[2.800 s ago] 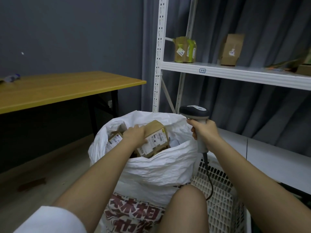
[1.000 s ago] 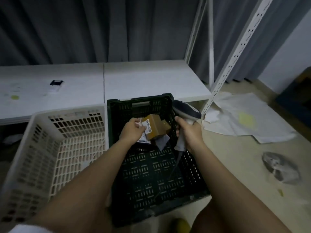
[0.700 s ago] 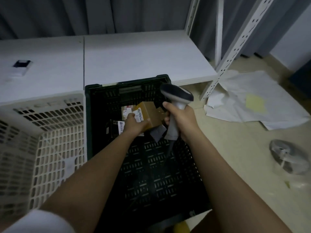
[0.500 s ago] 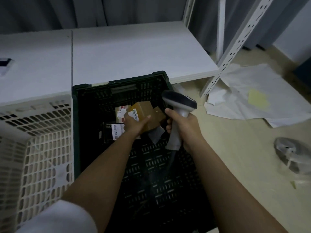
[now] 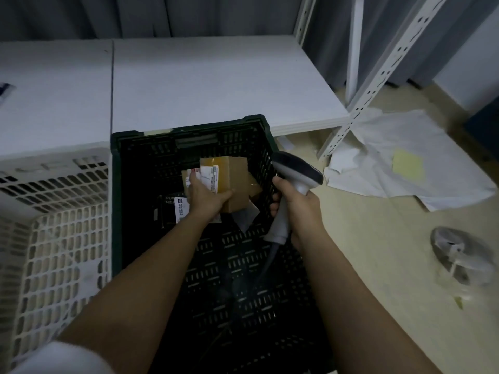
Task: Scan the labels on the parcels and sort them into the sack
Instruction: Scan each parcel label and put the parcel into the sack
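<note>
Scanning was the step in hand: my left hand (image 5: 206,197) gripped a brown parcel (image 5: 229,182) over the black crate (image 5: 189,141), my right hand (image 5: 297,209) wrapped the scanner (image 5: 294,179). Next, I judged, its head needed turning onto the label (image 5: 210,177).

white crate (image 5: 54,238) – left | crumpled sheets (image 5: 399,168) – floor | curtain (image 5: 162,17)
</note>
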A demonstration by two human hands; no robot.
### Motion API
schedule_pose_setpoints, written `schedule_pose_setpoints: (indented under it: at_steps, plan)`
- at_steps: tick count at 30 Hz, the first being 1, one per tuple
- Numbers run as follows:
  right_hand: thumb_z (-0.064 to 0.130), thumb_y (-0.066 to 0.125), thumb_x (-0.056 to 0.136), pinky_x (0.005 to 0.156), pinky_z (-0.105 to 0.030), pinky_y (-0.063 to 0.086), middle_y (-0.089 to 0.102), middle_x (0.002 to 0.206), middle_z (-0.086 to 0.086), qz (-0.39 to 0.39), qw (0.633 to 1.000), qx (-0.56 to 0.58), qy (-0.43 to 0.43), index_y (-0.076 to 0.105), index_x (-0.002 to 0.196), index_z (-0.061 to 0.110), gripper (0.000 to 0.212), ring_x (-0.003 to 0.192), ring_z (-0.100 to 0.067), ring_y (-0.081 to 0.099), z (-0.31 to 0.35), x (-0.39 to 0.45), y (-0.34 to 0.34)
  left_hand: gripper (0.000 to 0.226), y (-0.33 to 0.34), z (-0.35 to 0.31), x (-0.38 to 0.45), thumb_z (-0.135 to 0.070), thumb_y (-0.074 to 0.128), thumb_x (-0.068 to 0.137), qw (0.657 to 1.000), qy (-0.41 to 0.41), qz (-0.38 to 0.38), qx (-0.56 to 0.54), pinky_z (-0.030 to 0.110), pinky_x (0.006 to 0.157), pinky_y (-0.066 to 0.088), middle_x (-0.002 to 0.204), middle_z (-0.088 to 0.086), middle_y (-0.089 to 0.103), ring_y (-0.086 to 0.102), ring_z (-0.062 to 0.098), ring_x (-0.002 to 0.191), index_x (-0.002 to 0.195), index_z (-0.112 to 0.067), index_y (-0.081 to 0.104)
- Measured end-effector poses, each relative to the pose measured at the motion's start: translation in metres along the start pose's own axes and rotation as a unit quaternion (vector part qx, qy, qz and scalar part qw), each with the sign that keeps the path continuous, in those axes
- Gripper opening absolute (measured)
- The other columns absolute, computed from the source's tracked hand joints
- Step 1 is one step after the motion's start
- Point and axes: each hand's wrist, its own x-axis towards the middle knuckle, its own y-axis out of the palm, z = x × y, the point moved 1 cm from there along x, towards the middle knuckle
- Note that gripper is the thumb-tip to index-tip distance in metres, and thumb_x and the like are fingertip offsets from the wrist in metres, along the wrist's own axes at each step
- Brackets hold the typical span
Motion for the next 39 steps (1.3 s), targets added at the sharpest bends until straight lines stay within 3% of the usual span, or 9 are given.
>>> schedule_pose_setpoints:
  at_steps: [4, 9, 14, 20, 23, 27, 32, 35, 39]
  plan:
    - [0.012, 0.067, 0.09, 0.043, -0.018, 0.044, 0.059, 0.061, -0.004, 0.024, 0.999, 0.044, -0.02, 0.063, 0.079, 0.009, 0.012, 0.042, -0.007, 0.052, 0.006, -0.033, 0.014, 0.125, -0.042, -0.022, -0.043, -0.044, 0.085, 0.065, 0.997, 0.052, 0.012, 0.05, 0.049, 0.112, 0.031, 0.157, 0.007, 0.018, 0.025, 0.032, 0.141, 0.153, -0.012, 0.002]
    - [0.013, 0.069, 0.089, 0.043, -0.016, 0.043, 0.065, 0.069, -0.004, 0.031, 0.996, 0.055, -0.057, 0.063, 0.085, 0.012, 0.007, 0.053, -0.01, 0.058, 0.005, -0.089, 0.017, 0.094, -0.103, -0.04, -0.117, -0.041, 0.085, 0.066, 0.978, 0.177, 0.003, 0.113, 0.03, 0.094, 0.037, 0.139, 0.005, 0.029, 0.042, 0.023, 0.123, 0.14, -0.017, 0.032]
    - [0.027, 0.077, 0.082, 0.054, -0.021, 0.051, 0.073, 0.101, -0.011, 0.026, 0.994, 0.054, -0.09, 0.065, 0.117, 0.005, 0.042, 0.071, -0.014, 0.068, -0.008, -0.152, 0.007, 0.103, -0.155, -0.041, -0.196, -0.05, 0.084, 0.06, 0.95, 0.25, 0.0, 0.186, 0.041, 0.105, 0.036, 0.133, 0.003, 0.031, 0.04, 0.024, 0.124, 0.142, -0.03, 0.025]
    - [0.027, 0.081, 0.078, 0.071, -0.031, 0.056, 0.072, 0.107, -0.013, 0.057, 0.988, 0.069, -0.124, 0.062, 0.123, 0.007, 0.052, 0.093, -0.023, 0.072, -0.021, -0.227, -0.003, 0.102, -0.204, -0.028, -0.29, -0.045, 0.083, 0.063, 0.934, 0.291, 0.031, 0.206, 0.05, 0.106, 0.033, 0.133, 0.001, 0.03, 0.033, 0.026, 0.125, 0.142, -0.044, 0.019]
    - [0.019, 0.079, 0.081, 0.068, -0.022, 0.055, 0.072, 0.108, -0.008, 0.089, 0.984, 0.033, -0.151, 0.061, 0.122, 0.008, 0.047, 0.094, -0.016, 0.07, -0.026, -0.256, -0.006, 0.097, -0.221, -0.028, -0.324, -0.038, 0.084, 0.067, 0.928, 0.314, 0.015, 0.202, 0.036, 0.101, 0.033, 0.133, 0.001, 0.027, 0.028, 0.023, 0.126, 0.144, -0.038, 0.023]
    - [0.013, 0.077, 0.081, 0.066, -0.017, 0.056, 0.071, 0.109, -0.008, 0.131, 0.98, 0.001, -0.152, 0.06, 0.123, 0.006, 0.045, 0.094, -0.016, 0.07, -0.031, -0.273, -0.009, 0.067, -0.238, -0.023, -0.346, -0.044, 0.071, 0.08, 0.954, 0.294, -0.01, 0.064, 0.037, 0.105, 0.036, 0.131, -0.004, 0.03, 0.032, 0.018, 0.128, 0.136, -0.036, 0.035]
    - [0.012, 0.074, 0.084, 0.057, -0.016, 0.053, 0.071, 0.109, -0.007, 0.181, 0.971, -0.024, -0.156, 0.059, 0.124, 0.008, 0.043, 0.087, -0.01, 0.068, -0.028, -0.269, 0.0, 0.057, -0.255, -0.028, -0.335, -0.057, 0.036, 0.096, 0.972, 0.139, -0.137, -0.134, 0.039, 0.106, 0.038, 0.146, 0.001, 0.04, 0.044, 0.017, 0.129, 0.141, -0.022, 0.042]
    - [0.013, 0.076, 0.083, 0.083, -0.033, 0.059, 0.073, 0.108, -0.008, 0.196, 0.968, -0.03, -0.156, 0.062, 0.121, 0.01, 0.041, 0.098, -0.019, 0.07, -0.031, -0.262, 0.01, 0.045, -0.26, -0.019, -0.326, -0.049, 0.036, 0.1, 0.966, 0.051, -0.096, -0.233, 0.031, 0.081, 0.05, 0.111, 0.001, 0.068, 0.062, 0.013, 0.099, 0.122, -0.021, 0.062]
    - [0.012, 0.077, 0.082, 0.093, -0.044, 0.055, 0.073, 0.108, -0.01, 0.204, 0.965, -0.037, -0.16, 0.065, 0.116, 0.01, 0.037, 0.105, -0.027, 0.068, -0.033, -0.25, 0.02, 0.028, -0.269, -0.014, -0.316, -0.035, 0.045, 0.099, 0.931, 0.012, -0.021, -0.365, 0.036, 0.079, 0.051, 0.105, 0.006, 0.065, 0.061, 0.019, 0.091, 0.121, -0.02, 0.054]
